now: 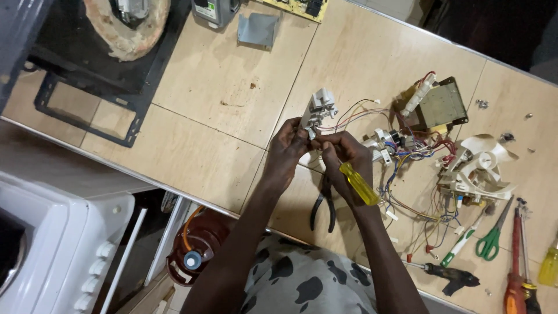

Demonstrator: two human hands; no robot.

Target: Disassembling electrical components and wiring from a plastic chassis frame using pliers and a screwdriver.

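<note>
My left hand [288, 148] grips a small white plastic switch assembly [318, 110] held above the tiled tabletop [215, 87]. Thin coloured wires [357, 113] run from that part to the right. My right hand [343, 154] holds a screwdriver with a translucent yellow handle [359, 184]; its tip points up at the white part, hidden behind my fingers. Both hands touch each other over the table's near middle.
Black-handled pliers [323, 204] lie just below my hands. To the right sit a transformer [442, 104], a white fan blade [482, 160], a wire tangle, green scissors [493, 235] and more screwdrivers [514, 267]. A black metal frame [87, 110] lies at left; a red gas cylinder [192, 247] stands below.
</note>
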